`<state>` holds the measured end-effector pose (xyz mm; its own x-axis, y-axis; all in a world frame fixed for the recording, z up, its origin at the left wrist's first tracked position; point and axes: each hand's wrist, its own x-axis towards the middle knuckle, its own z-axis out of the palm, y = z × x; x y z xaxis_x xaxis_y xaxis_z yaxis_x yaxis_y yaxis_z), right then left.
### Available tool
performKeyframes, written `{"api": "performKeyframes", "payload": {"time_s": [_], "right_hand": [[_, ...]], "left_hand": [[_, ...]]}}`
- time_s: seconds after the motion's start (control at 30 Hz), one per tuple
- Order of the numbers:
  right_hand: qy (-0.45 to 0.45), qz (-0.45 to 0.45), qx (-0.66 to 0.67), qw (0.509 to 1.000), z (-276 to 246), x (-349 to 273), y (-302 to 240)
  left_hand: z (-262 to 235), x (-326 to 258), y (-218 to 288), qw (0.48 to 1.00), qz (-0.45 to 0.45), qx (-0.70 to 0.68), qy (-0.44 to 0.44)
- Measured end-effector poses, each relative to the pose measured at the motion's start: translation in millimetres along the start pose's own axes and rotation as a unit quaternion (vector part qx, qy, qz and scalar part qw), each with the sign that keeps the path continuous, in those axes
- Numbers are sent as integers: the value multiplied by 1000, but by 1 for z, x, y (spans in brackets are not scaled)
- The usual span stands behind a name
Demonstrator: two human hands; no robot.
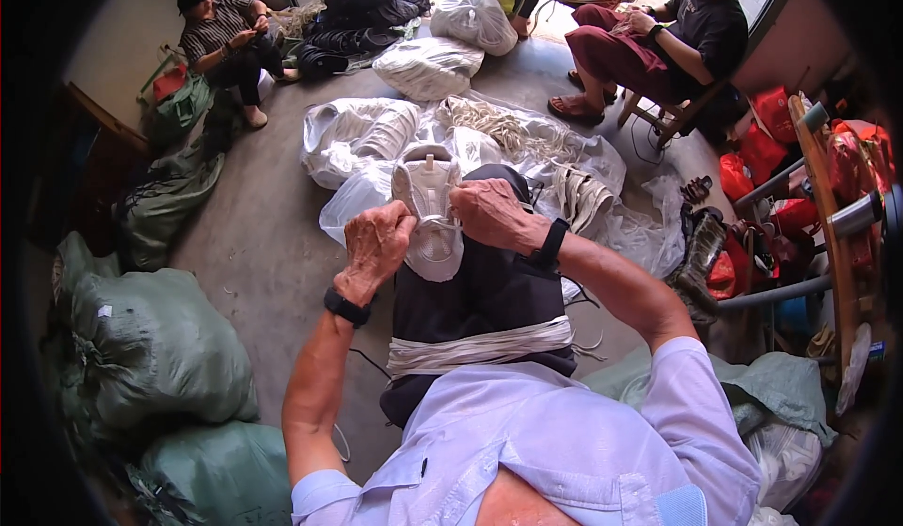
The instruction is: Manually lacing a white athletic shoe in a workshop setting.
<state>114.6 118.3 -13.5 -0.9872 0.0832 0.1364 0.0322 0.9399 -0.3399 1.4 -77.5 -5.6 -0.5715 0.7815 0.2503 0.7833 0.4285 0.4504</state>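
Note:
A pale sneaker (431,248) rests on my dark-trousered knees, its toe toward me and its opening away. Across its front runs a white shoelace (435,222). My left hand (379,239) is closed at the shoe's left side, thumb and fingers pinched at one end of the lace. On the other side my right hand (494,214) is closed too, gripping the lace close to the upper. The fingertips are partly hidden by my knuckles. Over my thighs lies a bundle of white laces (480,349).
White plastic bags (357,131) with pale shoes and a heap of loose laces (503,126) lie ahead. Green sacks (165,347) stand at left. A wooden rack (820,187) with red items is at right. Seated people (701,37) work at the far side.

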Motion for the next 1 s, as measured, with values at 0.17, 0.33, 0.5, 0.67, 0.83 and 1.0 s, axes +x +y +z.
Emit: {"api": "performKeyframes", "payload": {"time_s": [0.17,0.33,0.5,0.67,0.83,1.0], "right_hand": [[150,-194,-66,967,-12,9,-1],[58,-268,-52,960,-11,25,16],[19,-269,-37,962,-11,28,29],[80,-274,53,957,7,34,35],[28,-177,-1,984,32,42,31],[110,-169,24,979,29,44,32]], "left_hand": [[-25,17,14,973,202,97,60],[-28,48,-5,929,344,115,-71],[-30,58,-4,936,276,131,-175],[-10,52,-9,945,219,178,-167],[-5,58,-2,953,146,178,-195],[5,48,-5,993,79,-24,-83]]}}
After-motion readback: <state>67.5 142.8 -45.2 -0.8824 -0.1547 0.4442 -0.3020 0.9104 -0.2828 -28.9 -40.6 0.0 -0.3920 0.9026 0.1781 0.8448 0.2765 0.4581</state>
